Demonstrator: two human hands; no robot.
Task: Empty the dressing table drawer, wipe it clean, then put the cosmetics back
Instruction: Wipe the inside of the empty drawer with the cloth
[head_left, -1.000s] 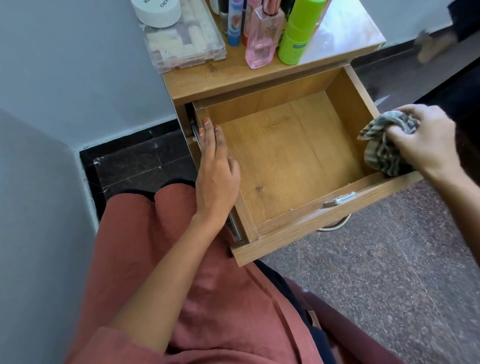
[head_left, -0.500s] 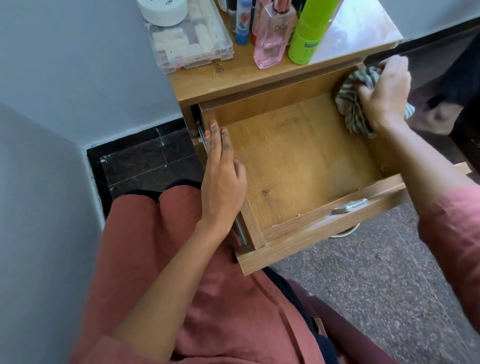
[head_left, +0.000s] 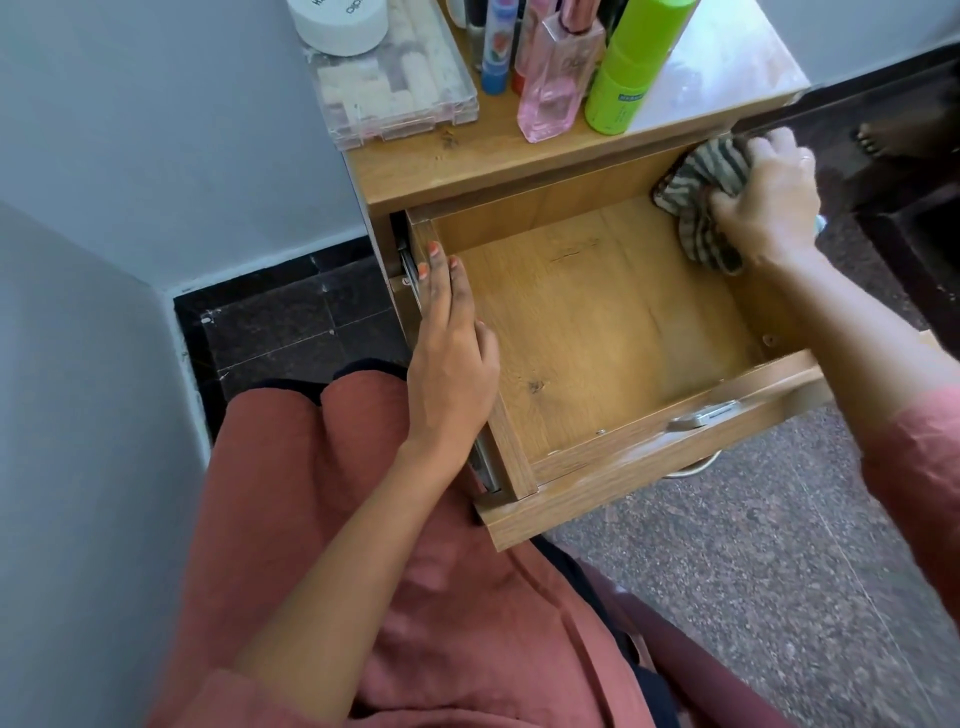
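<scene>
The wooden drawer is pulled out and has nothing inside it. My right hand grips a crumpled striped cloth against the drawer's far right inner corner. My left hand rests flat along the drawer's left side wall, fingers straight. The cosmetics stand on the table top: a green bottle, a pink perfume bottle, a blue tube, a clear plastic case and a white jar on it.
A grey wall stands close on the left, with dark floor tiles below it. Speckled stone floor lies to the right. My lap in rust-coloured cloth sits just under the drawer front. Another person's foot shows at far right.
My right hand has carried the cloth from the drawer's near right edge to its far right corner. My left hand has stayed on the left side wall.
</scene>
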